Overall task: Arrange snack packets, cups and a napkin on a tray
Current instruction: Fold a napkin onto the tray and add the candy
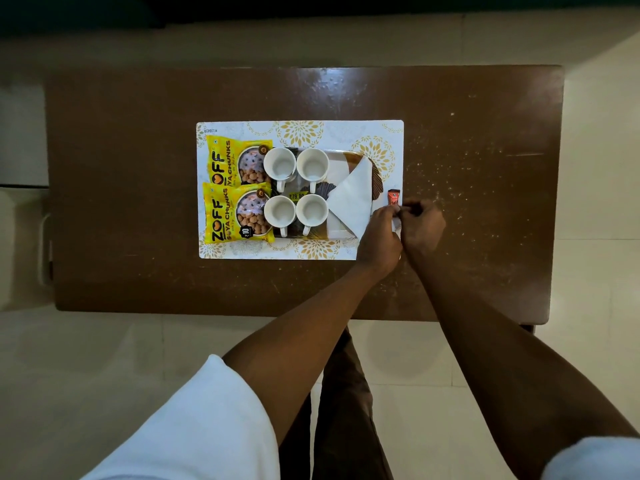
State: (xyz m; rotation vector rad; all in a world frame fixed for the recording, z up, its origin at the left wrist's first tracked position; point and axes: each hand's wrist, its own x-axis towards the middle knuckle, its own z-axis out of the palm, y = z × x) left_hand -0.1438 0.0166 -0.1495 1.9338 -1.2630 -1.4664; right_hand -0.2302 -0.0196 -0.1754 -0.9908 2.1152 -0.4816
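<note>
On the left of the tray [311, 128] lie two yellow snack packets [235, 188], light, crinkly and slippery, best pinched at a sealed edge; beside them stand four white cups [296, 188], rigid and breakable, each best lifted by its handle; next rests the folded napkin [353, 199], soft and limp, best held at the fold; at the tray's right edge the left hand [379, 233] and right hand [422, 223] meet, fingers curled closed around something small I cannot make out, just below a small orange packet [393, 197].
</note>
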